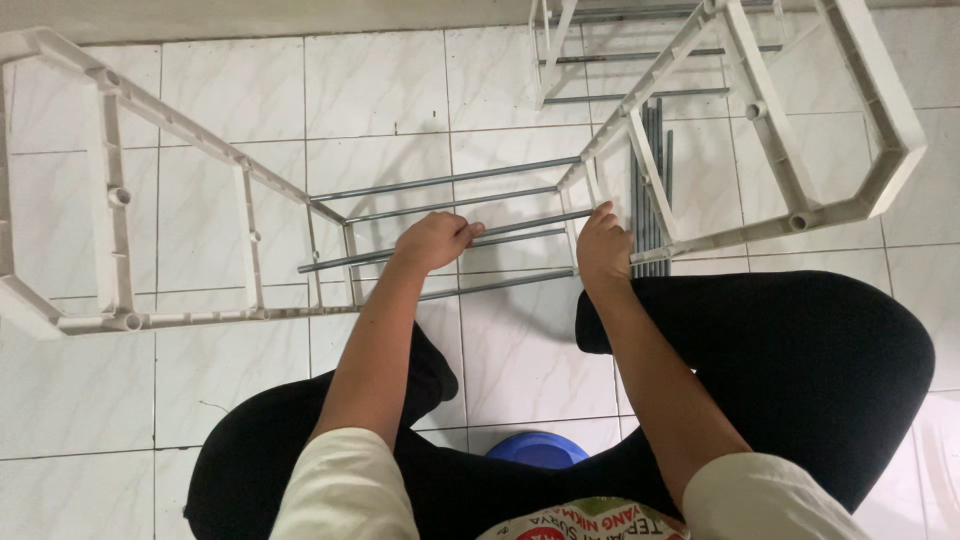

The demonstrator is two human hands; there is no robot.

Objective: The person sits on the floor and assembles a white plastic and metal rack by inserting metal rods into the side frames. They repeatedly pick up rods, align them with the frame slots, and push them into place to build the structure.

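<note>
head view: person seated on a blue stool [536,449], legs in black trousers [800,370], over a white tiled floor [230,100]. left hand [432,241] is curled around a grey metal rod [500,232], fingers [468,231] wrapped over it from above. right hand [602,246] presses where that rod meets the right white plastic side frame [800,215]; its fingers are bent against the joint, but i cannot tell whether they actually close on anything.

doing this well, as a judgement: keep the rod level and in line with its socket, steady the frame with the right hand, push straight along the rod's axis, no twisting, so the plastic hole doesn't bind.

the rack sits on the floor just in front of the knees. two white lattice frames, left side frame [115,200] and the right one, lean outward, joined by several thin parallel grey rods in the middle. loose spare rods [652,150] lie on the floor behind the right frame. another white frame piece [560,50] is at top, partly cut off.
</note>
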